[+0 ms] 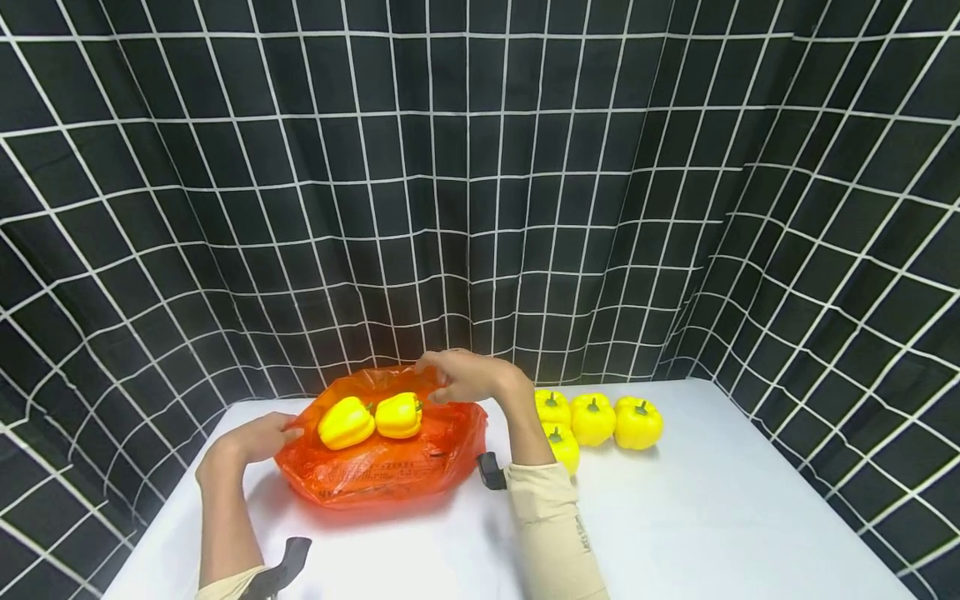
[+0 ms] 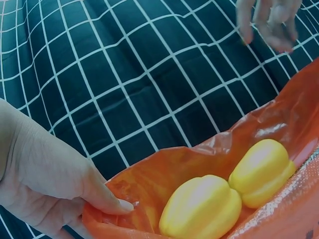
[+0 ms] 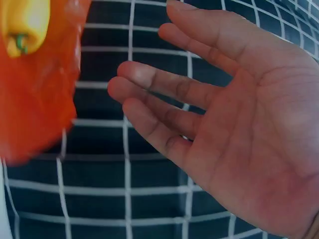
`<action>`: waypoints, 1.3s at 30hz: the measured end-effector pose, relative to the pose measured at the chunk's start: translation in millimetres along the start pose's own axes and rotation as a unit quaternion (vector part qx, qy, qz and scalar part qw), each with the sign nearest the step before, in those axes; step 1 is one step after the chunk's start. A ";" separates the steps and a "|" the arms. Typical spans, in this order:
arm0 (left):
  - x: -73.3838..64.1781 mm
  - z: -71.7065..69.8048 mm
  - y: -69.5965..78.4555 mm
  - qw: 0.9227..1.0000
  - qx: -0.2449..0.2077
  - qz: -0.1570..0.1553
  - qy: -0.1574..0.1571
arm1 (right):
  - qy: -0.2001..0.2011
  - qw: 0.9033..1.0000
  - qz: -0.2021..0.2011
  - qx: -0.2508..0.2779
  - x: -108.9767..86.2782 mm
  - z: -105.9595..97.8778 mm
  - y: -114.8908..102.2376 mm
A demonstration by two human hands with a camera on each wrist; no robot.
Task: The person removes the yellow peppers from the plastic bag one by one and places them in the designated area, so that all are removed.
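Note:
A red plastic bag (image 1: 390,475) lies spread on the table with its mouth facing up. Two yellow bell peppers, one on the left (image 1: 347,423) and one on the right (image 1: 399,415), sit in it. My left hand (image 1: 251,435) pinches the bag's left rim between thumb and fingers, which the left wrist view shows close up. Above the bag's right back edge is my right hand (image 1: 467,375). Its fingers (image 3: 164,84) are spread and loosely bent, holding nothing, with a gap between them and the bag in the right wrist view.
Several more yellow bell peppers (image 1: 592,419) stand in a cluster on the white table (image 1: 720,500), right of my right forearm. A black cloth with a white grid (image 1: 487,192) hangs behind the table and along both sides.

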State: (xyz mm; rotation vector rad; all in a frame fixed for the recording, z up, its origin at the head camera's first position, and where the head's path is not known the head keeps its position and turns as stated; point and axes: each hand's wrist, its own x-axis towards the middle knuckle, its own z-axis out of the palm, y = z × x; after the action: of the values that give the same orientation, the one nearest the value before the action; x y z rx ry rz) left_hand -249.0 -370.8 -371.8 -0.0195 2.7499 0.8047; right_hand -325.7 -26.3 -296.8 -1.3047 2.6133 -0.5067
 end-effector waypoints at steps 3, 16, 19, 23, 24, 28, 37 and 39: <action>-1.1 0.7 -0.8 1.000 -0.003 -0.002 0.005 | -0.025 0.999 0.032 0.004 19.3 5.5 -4.8; -2.5 9.8 -0.6 1.000 -0.001 -0.016 0.020 | -0.021 0.986 0.160 0.031 74.3 68.3 7.2; -2.1 8.7 0.0 1.000 0.001 -0.018 0.023 | -0.016 0.984 0.173 0.036 79.1 76.8 10.2; -1.1 6.1 0.1 0.999 0.006 -0.022 0.025 | -0.014 0.983 0.181 0.039 83.0 83.2 11.0; -1.2 5.5 0.1 0.999 0.007 -0.025 0.026 | -0.015 0.982 0.185 0.039 83.8 84.7 10.8; -0.7 5.5 1.7 0.999 0.006 -0.030 0.025 | -0.024 0.977 0.211 0.029 83.7 90.3 9.7; -2.8 4.4 2.1 0.999 0.000 -0.038 0.022 | 0.000 0.967 0.254 0.005 85.8 104.2 5.2; -3.0 3.9 1.7 0.999 -0.001 -0.037 0.023 | 0.010 0.970 0.243 0.000 87.5 104.7 6.2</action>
State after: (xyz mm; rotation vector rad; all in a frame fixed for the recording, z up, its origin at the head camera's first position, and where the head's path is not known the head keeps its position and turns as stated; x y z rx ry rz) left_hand -245.3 -367.5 -373.2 -0.1403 2.7744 0.7969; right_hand -350.9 -116.1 -396.6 -0.6151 2.8058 -0.4318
